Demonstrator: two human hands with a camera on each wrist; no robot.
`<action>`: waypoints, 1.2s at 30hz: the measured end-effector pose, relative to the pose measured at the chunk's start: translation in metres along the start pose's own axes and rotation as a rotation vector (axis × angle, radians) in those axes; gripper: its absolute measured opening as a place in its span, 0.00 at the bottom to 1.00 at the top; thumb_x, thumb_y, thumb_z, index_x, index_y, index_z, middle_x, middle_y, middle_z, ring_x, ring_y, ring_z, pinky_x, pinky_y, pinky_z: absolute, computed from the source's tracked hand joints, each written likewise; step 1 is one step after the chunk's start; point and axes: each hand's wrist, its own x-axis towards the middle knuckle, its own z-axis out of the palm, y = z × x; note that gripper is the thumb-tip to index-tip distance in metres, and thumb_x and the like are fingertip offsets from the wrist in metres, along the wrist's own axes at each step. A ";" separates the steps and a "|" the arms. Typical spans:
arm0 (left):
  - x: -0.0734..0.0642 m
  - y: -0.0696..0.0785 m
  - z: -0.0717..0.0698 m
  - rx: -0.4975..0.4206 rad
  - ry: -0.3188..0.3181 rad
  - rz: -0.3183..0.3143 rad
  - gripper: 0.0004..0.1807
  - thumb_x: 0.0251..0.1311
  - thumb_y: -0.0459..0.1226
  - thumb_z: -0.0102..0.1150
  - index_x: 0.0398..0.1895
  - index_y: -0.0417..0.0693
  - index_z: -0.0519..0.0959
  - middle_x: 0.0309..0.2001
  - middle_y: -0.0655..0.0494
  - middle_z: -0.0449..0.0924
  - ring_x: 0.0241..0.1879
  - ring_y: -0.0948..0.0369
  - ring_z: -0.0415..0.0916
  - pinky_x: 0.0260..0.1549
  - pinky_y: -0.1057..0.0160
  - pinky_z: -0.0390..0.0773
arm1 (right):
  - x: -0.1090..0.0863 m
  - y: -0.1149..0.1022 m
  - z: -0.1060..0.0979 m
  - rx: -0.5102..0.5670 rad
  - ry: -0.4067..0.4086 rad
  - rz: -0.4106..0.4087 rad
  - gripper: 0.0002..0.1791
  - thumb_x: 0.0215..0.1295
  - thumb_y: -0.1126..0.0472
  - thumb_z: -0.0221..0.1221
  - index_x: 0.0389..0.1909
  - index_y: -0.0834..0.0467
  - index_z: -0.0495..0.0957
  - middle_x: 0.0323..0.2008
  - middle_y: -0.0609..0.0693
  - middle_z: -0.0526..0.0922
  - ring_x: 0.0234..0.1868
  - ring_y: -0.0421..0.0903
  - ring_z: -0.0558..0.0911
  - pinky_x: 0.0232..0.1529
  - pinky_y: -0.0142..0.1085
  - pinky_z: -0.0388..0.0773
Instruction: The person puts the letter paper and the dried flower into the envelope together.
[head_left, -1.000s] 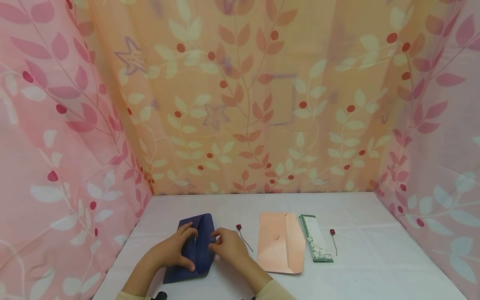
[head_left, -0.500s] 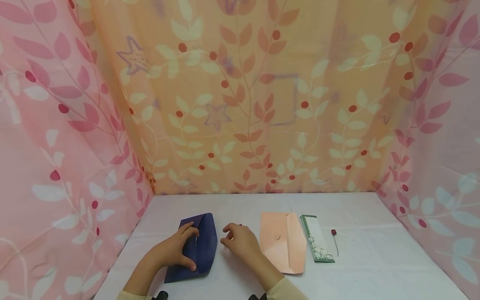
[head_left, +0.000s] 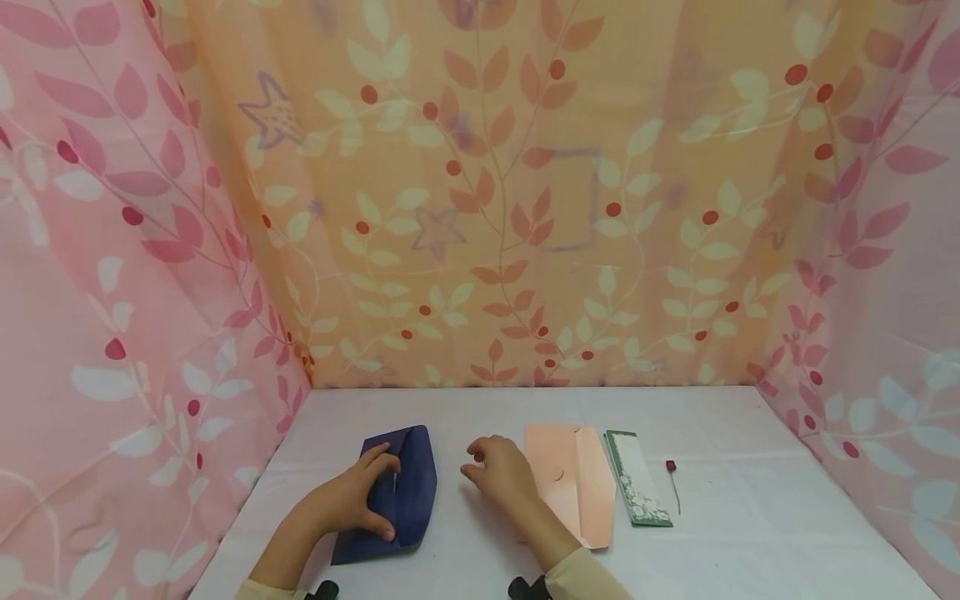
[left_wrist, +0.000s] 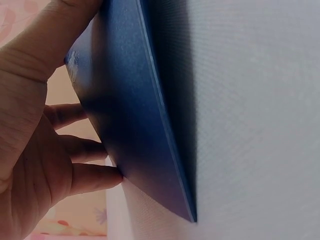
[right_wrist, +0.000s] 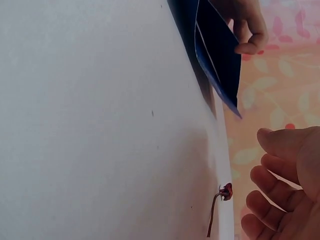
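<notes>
A navy blue envelope (head_left: 414, 492) lies on the left of the table with its flap folded out to the right. My left hand (head_left: 351, 502) grips it across its pocket, thumb at the near side and fingers at the far side. In the left wrist view, fingertips (left_wrist: 112, 175) meet the edge of the envelope. My right hand (head_left: 501, 473) hovers right of the flap with loosely bent fingers and nothing in them. Beneath it, a small dried red rose (right_wrist: 226, 191) on a thin stem shows in the right wrist view; the hand covers it in the head view.
Right of my right hand lies a peach envelope (head_left: 596, 492), partly behind my forearm. Beside it are a green-bordered floral card (head_left: 637, 479) and a second small red rose (head_left: 671, 467). Leaf-patterned curtains (head_left: 465, 200) enclose the white table (head_left: 750, 517) at the back and sides.
My right hand has let go of the navy envelope's flap and moved right, now hiding the nearer rose. My left hand keeps its place on the envelope.
</notes>
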 end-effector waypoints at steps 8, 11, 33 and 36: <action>0.002 -0.002 0.002 0.003 -0.004 -0.010 0.54 0.30 0.65 0.81 0.64 0.59 0.69 0.78 0.36 0.53 0.71 0.32 0.63 0.63 0.32 0.69 | 0.006 0.013 0.001 -0.023 0.069 -0.004 0.14 0.54 0.53 0.75 0.39 0.55 0.88 0.32 0.46 0.85 0.37 0.46 0.80 0.39 0.43 0.79; 0.003 -0.003 0.002 -0.001 -0.009 -0.011 0.53 0.30 0.65 0.82 0.64 0.59 0.69 0.78 0.36 0.52 0.71 0.32 0.63 0.63 0.32 0.69 | 0.009 0.018 0.002 -0.037 0.078 0.013 0.13 0.54 0.53 0.75 0.37 0.54 0.88 0.31 0.46 0.83 0.36 0.46 0.79 0.38 0.42 0.78; 0.002 -0.003 0.001 0.011 0.004 0.011 0.54 0.30 0.65 0.81 0.63 0.59 0.69 0.78 0.36 0.53 0.70 0.32 0.64 0.62 0.33 0.70 | 0.014 0.031 0.017 -0.092 0.092 0.121 0.12 0.50 0.51 0.76 0.31 0.53 0.87 0.27 0.46 0.78 0.31 0.48 0.77 0.33 0.43 0.75; 0.001 -0.003 0.002 0.005 0.002 0.013 0.54 0.31 0.64 0.82 0.63 0.58 0.68 0.78 0.35 0.52 0.70 0.30 0.63 0.62 0.32 0.71 | 0.014 0.030 0.019 -0.103 0.089 0.125 0.09 0.50 0.52 0.75 0.30 0.50 0.87 0.26 0.45 0.77 0.30 0.47 0.76 0.33 0.42 0.73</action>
